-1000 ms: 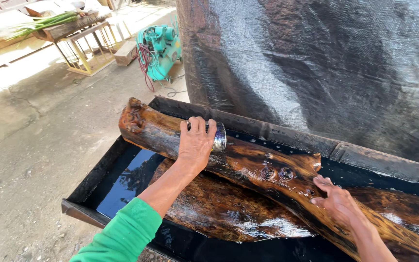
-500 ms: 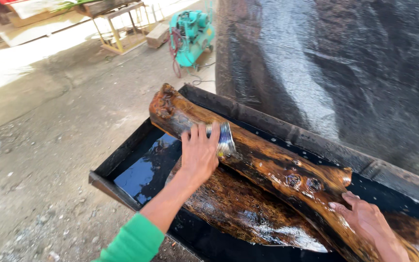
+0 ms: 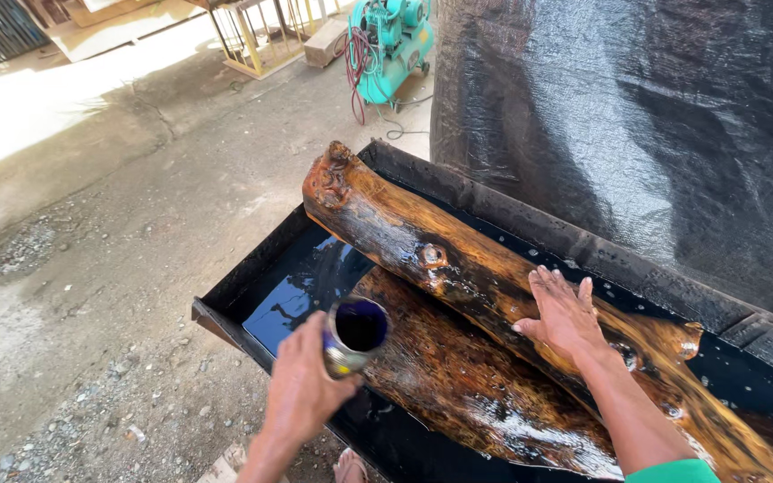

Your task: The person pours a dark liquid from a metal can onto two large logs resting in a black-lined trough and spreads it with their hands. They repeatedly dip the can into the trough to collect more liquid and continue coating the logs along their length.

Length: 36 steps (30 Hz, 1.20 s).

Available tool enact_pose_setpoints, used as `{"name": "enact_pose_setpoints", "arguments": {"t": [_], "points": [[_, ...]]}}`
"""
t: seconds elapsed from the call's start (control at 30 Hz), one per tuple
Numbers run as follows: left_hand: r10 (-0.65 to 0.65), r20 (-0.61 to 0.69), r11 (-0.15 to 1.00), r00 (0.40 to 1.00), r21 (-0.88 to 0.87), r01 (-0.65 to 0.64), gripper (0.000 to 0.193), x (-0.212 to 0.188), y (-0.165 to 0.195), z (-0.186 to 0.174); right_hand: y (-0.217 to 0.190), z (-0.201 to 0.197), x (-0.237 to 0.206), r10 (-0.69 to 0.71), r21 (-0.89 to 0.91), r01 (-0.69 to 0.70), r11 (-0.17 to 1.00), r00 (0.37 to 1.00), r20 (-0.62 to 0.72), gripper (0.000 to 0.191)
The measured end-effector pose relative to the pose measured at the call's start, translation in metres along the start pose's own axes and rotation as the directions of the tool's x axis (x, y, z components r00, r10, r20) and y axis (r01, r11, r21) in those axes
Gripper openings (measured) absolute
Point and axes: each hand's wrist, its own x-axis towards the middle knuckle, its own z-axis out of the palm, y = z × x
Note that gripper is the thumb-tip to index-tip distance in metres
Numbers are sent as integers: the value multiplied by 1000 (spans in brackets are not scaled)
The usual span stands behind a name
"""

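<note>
My left hand (image 3: 301, 394) grips a small metal can (image 3: 355, 333) with dark liquid inside, its open mouth facing up toward me, above the near side of a black tray (image 3: 225, 309). My right hand (image 3: 565, 313) lies flat, fingers spread, on a long wet orange-brown log (image 3: 422, 246) that runs diagonally across the tray. A second wet wooden slab (image 3: 458, 385) lies beside the log, nearer to me. Dark liquid (image 3: 301, 286) pools in the tray's left end.
A black tarp (image 3: 655, 116) hangs right behind the tray. A teal compressor (image 3: 395, 36) with a red hose and a yellow metal frame (image 3: 257, 40) stand at the back. Gravelly concrete floor (image 3: 91, 295) lies to the left. A foot (image 3: 351, 465) shows below.
My left hand has drawn the can off the top of the log toward the near edge of the tray. My right hand has slid further up the log. The view has shifted left.
</note>
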Motion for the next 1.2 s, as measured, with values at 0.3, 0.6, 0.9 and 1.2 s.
{"name": "enact_pose_setpoints", "arguments": {"t": [0.3,0.6,0.9,1.2], "points": [[47,53,971,997,230,-58,110,148,-117,-14,-21,9,15,106,113,-101,988,994,-34,128],[89,362,931,928,300,-207,98,225,-154,10,-49,3,21,237,310,-196,930,966,-99,132],[65,435,950,898,248,-189,99,242,-135,11,-47,0,26,228,348,-180,920,968,-101,139],[105,275,992,956,-95,-82,90,215,-138,13,-36,15,21,169,277,-111,954,966,-194,136]]}}
